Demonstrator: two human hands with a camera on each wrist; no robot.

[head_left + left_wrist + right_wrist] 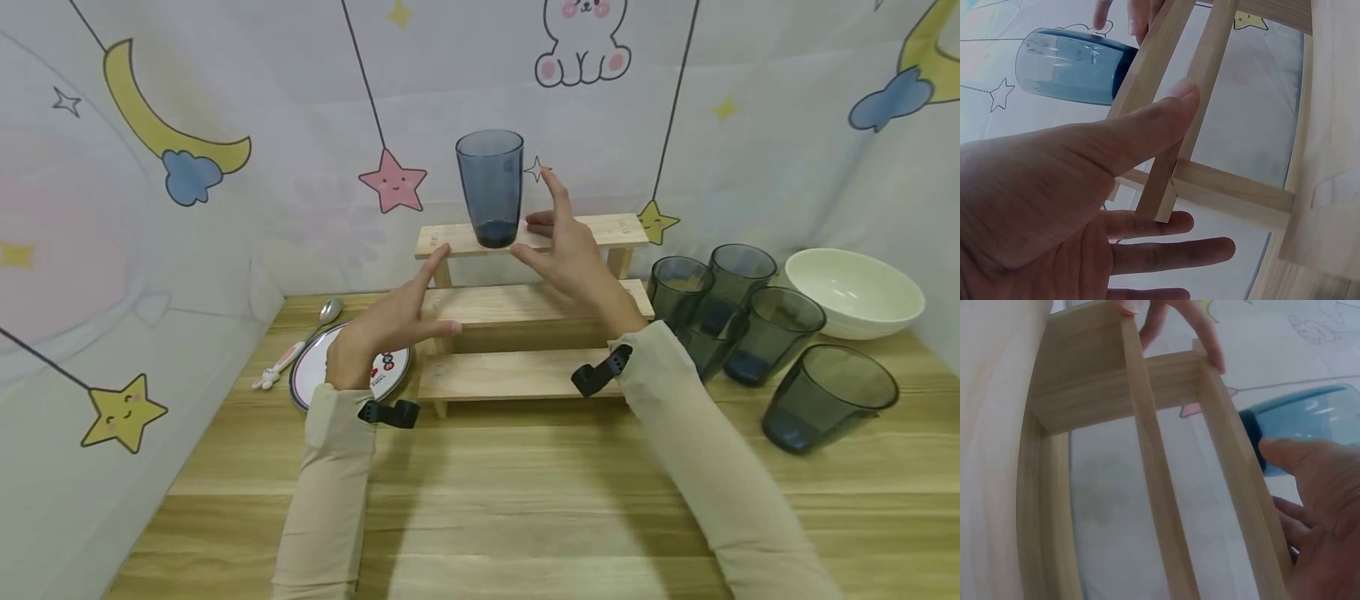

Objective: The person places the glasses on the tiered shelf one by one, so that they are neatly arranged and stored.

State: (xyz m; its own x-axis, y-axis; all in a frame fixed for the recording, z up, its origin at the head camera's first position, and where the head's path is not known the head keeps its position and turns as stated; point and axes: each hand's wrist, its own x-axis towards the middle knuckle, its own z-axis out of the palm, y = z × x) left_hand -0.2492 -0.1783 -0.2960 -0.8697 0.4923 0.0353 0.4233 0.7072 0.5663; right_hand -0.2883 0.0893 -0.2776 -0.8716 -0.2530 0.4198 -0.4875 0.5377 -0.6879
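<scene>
A blue-tinted drinking glass (491,183) stands upright on the top step of a three-step wooden rack (536,304). My right hand (573,254) is just right of the glass. Its index finger points up and its thumb tip is by the glass's base, overlapping it in the right wrist view. Lower down, my left hand (393,321) is at the rack's left end, fingers extended and thumb apart. In the left wrist view, the left thumb (1147,128) overlaps the end of a wooden board, and nothing is in its grasp.
Several more tinted glasses (828,396) stand on the table right of the rack, beside a pale green bowl (851,287). To the left are a white plate (311,375), partly behind the left hand, and a spoon (330,311). A printed cloth backdrop (315,100) hangs close behind.
</scene>
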